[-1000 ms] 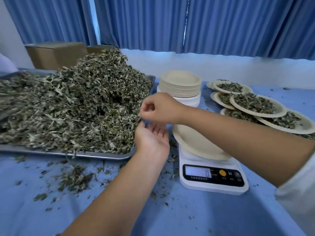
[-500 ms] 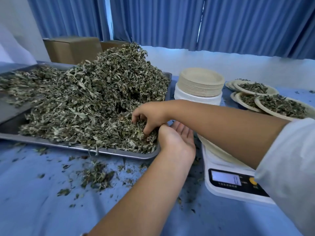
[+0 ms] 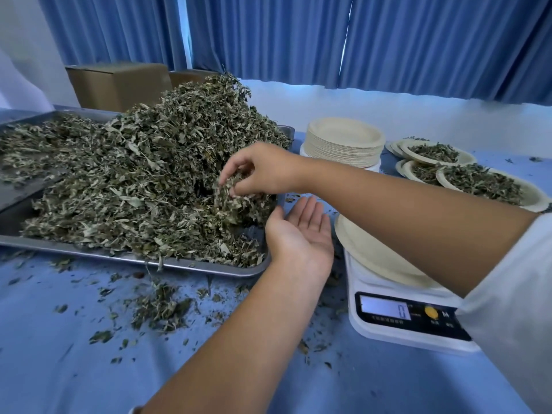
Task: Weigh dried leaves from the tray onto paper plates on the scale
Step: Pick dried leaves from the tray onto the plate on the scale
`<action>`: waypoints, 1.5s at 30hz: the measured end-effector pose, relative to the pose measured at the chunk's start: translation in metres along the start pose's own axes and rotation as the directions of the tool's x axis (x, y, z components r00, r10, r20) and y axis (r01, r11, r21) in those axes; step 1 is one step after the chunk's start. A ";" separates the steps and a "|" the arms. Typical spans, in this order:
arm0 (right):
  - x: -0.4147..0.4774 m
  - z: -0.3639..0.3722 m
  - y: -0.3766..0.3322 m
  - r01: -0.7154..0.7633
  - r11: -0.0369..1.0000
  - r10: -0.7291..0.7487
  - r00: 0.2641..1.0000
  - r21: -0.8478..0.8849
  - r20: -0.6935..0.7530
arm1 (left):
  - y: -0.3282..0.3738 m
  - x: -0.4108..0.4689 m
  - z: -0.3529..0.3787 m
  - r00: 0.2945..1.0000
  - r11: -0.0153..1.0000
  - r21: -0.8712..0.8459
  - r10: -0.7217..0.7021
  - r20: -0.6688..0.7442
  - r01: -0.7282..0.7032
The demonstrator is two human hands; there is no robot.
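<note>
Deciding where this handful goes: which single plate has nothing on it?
The paper plate on the scale, display reading 0. The plates far right hold leaves; the other empty ones sit in a stack.

Leaves (image 3: 134, 180) grey-green, tray (image 3: 194, 268) silver, plates (image 3: 343, 138) beige, scale (image 3: 388, 339) white, box (image 3: 116, 85) seemingly brown.

scale (image 3: 400, 297) display reads 0, letter M beside its yellow button (image 3: 431, 312)
</note>
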State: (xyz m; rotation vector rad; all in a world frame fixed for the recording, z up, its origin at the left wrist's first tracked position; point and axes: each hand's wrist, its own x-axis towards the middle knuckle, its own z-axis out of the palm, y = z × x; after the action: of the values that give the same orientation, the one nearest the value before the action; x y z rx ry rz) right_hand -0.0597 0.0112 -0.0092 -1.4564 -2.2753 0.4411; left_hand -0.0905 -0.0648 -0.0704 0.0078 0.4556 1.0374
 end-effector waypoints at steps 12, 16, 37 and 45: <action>-0.022 -0.031 -0.003 -0.023 0.958 0.069 0.986 0.285 -0.155 | 0.003 -0.001 0.001 0.994 0.998 -0.054 -0.008 0.110 0.014; -0.042 -0.041 0.001 -0.029 0.946 0.099 0.974 0.323 -0.203 | 0.002 -0.002 0.001 0.988 0.995 -0.100 -0.012 0.154 0.027; -0.168 -0.080 0.062 -0.255 0.863 0.392 0.882 0.436 -0.262 | -0.008 -0.010 0.002 0.989 0.999 0.032 0.000 0.150 -0.005; -0.175 -0.079 0.064 -0.379 0.900 0.415 0.895 0.216 -0.162 | -0.006 -0.011 0.002 0.987 0.995 0.073 0.049 0.152 -0.061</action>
State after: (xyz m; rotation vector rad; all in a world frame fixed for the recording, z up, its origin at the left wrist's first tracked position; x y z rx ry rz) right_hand 0.0958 -0.1188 0.0012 -1.7852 -1.7258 0.5703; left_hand -0.0896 -0.0761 -0.0660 0.1678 0.3600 1.0648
